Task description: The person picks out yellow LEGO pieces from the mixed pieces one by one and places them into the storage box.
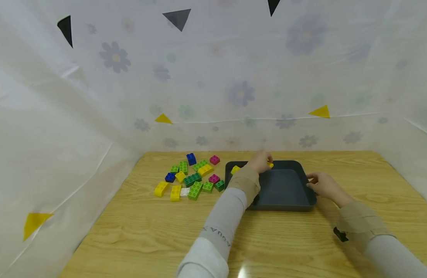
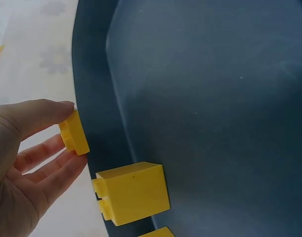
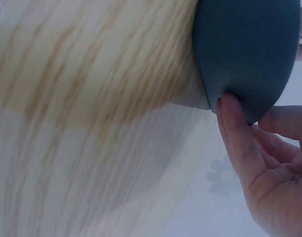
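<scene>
My left hand [image 1: 259, 161] is over the far edge of a dark grey tray [image 1: 305, 200]. Between its thumb and fingers it pinches a small yellow toy brick [image 2: 75, 132], held close beside the tray wall in the left wrist view. Inside the tray, against that wall, lies a larger yellow brick [image 2: 136, 195], and part of another yellow brick [image 2: 160, 232] shows below it. At the tray's right side my right hand [image 1: 322, 187] grips the wall, fingers on the outer face and thumb by the rim [image 3: 257, 117]. My left forearm hides the tray's near left part.
Left of the tray, several loose bricks lie on the wooden table [image 1: 136, 231], among them a dark green brick [image 1: 192, 179], a blue brick [image 1: 191, 158], a pink brick [image 1: 215, 159] and a white brick [image 1: 184, 192]. A flowered sheet [image 1: 213, 77] hangs behind the table.
</scene>
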Available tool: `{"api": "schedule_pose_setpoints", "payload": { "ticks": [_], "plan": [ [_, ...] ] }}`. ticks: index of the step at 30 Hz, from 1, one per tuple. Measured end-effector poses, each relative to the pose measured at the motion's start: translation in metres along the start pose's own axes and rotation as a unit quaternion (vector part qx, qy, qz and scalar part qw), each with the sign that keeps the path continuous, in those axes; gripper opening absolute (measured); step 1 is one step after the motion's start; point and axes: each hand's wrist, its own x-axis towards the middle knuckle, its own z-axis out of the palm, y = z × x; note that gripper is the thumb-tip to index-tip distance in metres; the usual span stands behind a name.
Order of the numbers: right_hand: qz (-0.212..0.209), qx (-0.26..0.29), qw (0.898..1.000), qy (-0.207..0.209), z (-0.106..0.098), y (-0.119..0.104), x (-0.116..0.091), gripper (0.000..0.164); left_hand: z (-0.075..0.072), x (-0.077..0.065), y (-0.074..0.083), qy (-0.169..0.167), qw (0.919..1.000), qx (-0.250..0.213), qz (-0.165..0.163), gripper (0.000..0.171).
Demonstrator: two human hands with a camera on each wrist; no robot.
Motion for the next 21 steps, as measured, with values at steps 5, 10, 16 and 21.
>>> {"api": "schedule_pose_setpoints", "payload": {
  "ticks": [5,10,16,21],
  "plan": [
    [0.001,0.003,1.0,0.001,0.0,0.001,0.0,0.039,0.008,0.005,0.0,-0.032,0.9992,0.014,-0.021,0.025],
    [0.002,0.006,1.0,-0.001,0.0,0.0,0.0,0.039,0.013,0.009,-0.001,-0.057,0.9973,0.029,-0.036,0.026],
    [0.004,0.008,1.0,-0.001,0.001,-0.001,-0.001,0.04,0.018,0.014,-0.001,-0.06,0.9952,0.071,-0.03,0.02],
    [0.004,0.009,1.0,0.001,0.001,-0.002,-0.001,0.04,0.019,0.012,0.0,-0.077,0.9929,0.084,-0.031,0.02]
  ]
}}
